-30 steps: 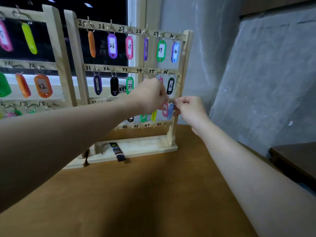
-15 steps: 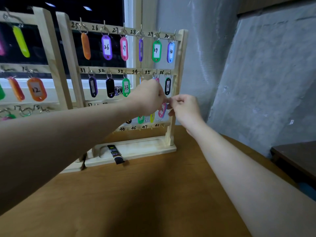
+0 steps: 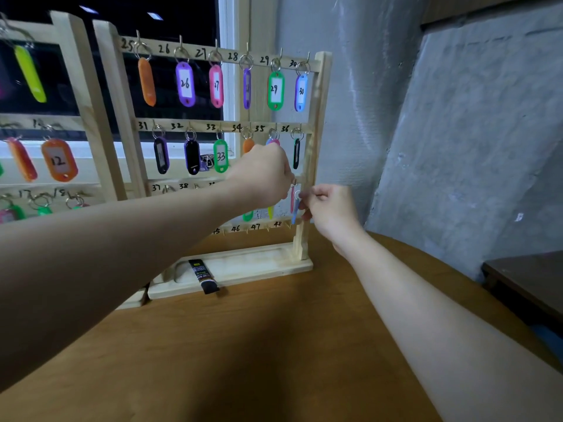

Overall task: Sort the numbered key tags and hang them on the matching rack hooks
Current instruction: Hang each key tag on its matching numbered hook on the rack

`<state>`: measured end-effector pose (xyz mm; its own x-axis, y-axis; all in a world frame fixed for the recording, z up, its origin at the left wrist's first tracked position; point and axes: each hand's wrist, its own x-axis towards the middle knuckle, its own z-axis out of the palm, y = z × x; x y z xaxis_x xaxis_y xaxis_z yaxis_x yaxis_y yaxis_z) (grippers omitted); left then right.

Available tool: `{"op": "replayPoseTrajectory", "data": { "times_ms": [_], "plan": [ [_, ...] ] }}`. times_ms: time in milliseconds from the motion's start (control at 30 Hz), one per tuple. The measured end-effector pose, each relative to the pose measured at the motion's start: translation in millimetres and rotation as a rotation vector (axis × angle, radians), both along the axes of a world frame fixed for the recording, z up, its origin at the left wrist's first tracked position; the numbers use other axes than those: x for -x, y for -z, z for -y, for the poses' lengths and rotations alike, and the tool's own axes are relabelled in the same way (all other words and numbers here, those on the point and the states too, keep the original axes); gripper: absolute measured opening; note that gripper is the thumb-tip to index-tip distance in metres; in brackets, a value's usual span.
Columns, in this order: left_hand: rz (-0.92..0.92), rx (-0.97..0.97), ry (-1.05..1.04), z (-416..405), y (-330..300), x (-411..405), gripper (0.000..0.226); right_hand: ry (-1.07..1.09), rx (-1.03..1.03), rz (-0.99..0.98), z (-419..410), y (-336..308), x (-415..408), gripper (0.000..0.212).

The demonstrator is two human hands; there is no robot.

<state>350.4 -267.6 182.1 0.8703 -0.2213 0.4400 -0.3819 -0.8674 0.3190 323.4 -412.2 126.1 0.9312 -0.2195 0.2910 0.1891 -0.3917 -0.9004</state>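
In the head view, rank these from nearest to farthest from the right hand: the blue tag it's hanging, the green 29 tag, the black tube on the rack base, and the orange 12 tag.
Measured from the right hand:
1. Blue tag, pinched at its fingers, on the rack's right edge.
2. Black tube, below and left, on the rack base.
3. Green 29 tag, above, top row; close to the tube, so that order is loose.
4. Orange 12 tag, far left, other rack.

Two wooden key racks stand side by side at the table's (image 3: 274, 345) far edge, the right rack (image 3: 316, 153) before a window (image 3: 170, 25). A small tube (image 3: 203, 276) lies across its base tray's front lip. Both hands meet at its third rail's right end, left hand (image 3: 262, 175) left of right hand (image 3: 330, 208).
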Motion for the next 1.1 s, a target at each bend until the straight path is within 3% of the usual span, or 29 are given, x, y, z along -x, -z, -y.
{"op": "replayPoseTrajectory", "data": {
  "times_ms": [133,433,867,967,1100],
  "plan": [
    [-0.010,-0.013,-0.016,2.1,2.1,-1.6,0.036,-0.004,-0.035,-0.012,5.2,9.4,5.3,0.023],
    [-0.027,-0.097,-0.056,6.6,0.5,2.9,0.016,-0.021,-0.049,0.104,-0.6,-9.1,6.8,0.018],
    [-0.032,-0.105,-0.013,3.5,-1.8,3.9,0.025,0.020,0.040,-0.008,-3.5,-1.9,1.0,0.023],
    [0.005,-0.076,0.032,0.7,1.4,13.6,0.033,0.016,0.007,-0.058,2.3,4.5,13.9,0.026],
    [-0.024,-0.051,0.175,-16.7,8.9,51.9,0.026,-0.022,0.067,-0.088,10.5,5.4,55.6,0.022]
  ]
}}
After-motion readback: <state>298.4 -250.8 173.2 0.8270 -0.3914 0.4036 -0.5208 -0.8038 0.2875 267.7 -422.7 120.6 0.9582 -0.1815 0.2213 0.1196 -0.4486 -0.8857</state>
